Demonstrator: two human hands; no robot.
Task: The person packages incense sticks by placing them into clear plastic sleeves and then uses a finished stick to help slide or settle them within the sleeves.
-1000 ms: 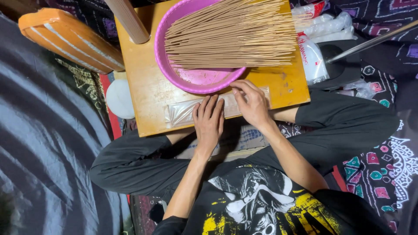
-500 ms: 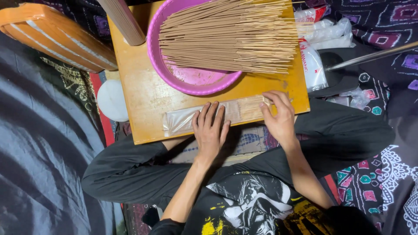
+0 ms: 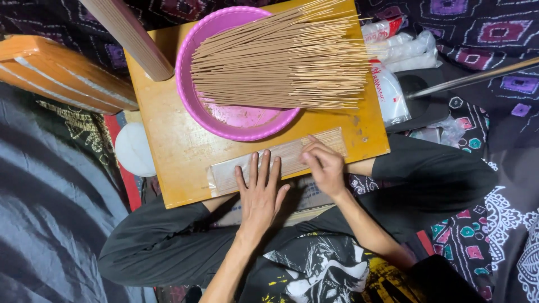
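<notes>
A long clear plastic sleeve point(image 3: 281, 159) filled with thin tan sticks lies along the near edge of an orange wooden board point(image 3: 168, 146). My left hand point(image 3: 259, 191) lies flat on the sleeve's middle, fingers spread. My right hand point(image 3: 324, 165) presses its curled fingers on the sleeve's right part. Behind them a pink plastic basin point(image 3: 236, 120) holds a big fanned heap of loose tan sticks point(image 3: 281, 59).
A bundle of sticks point(image 3: 129, 36) leans at the board's far left corner. An orange slatted stool point(image 3: 56, 73) lies to the left, a white round lid point(image 3: 133, 148) beside the board. Plastic bags point(image 3: 393, 67) and a metal rod point(image 3: 471, 76) sit on the right.
My right hand slid from the sleeve's right end back toward its middle. The left hand stayed flat on the sleeve. The view shifted slightly downward.
</notes>
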